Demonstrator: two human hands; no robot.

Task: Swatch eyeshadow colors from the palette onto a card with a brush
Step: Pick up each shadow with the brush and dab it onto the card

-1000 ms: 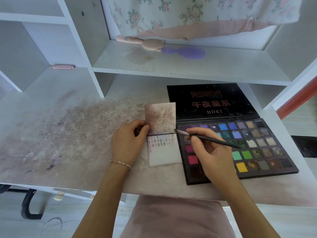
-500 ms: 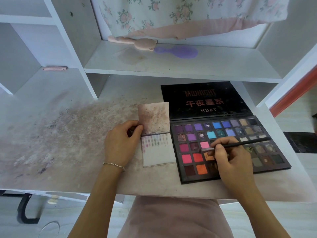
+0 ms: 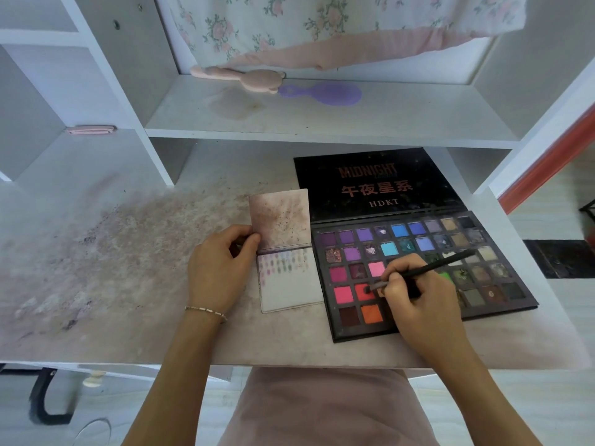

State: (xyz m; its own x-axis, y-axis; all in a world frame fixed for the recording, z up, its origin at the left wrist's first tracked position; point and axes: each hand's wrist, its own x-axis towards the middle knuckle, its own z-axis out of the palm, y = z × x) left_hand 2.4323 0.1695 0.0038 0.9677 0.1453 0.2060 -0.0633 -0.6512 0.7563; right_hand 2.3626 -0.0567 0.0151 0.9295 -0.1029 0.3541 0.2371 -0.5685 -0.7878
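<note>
the brush (image 3: 421,272) lies across the open palette (image 3: 421,275), its dark handle angled up to the right and its tip set down on the red pan (image 3: 363,291) in the second row from the near edge. the right hand (image 3: 418,297) pinches the handle close to the ferrule, fingers curled tight round it, heel of the hand over the near pans. i judge the step in hand to be loading colour.

the card (image 3: 289,281) sits just left of the palette, touching its edge, with rows of small swatches across its upper part and the lower part bare. a stained flap (image 3: 279,220) stands hinged up behind it. the left hand (image 3: 219,268) holds that flap at its left edge, thumb and fingers curled on it, which steadies the card.

to do this step well, i would keep the tip within the red pan alone, work it lightly to avoid kicking powder into the neighbouring pink and orange pans, and lift straight up before crossing to the card. the next swatch belongs below the existing rows, clear of them. the left hand's grip should not slacken during the stroke.

the desk (image 3: 128,268) carries heavy powder staining. a pink brush (image 3: 238,75) and a purple brush (image 3: 322,93) lie on the shelf (image 3: 386,123) behind.
</note>
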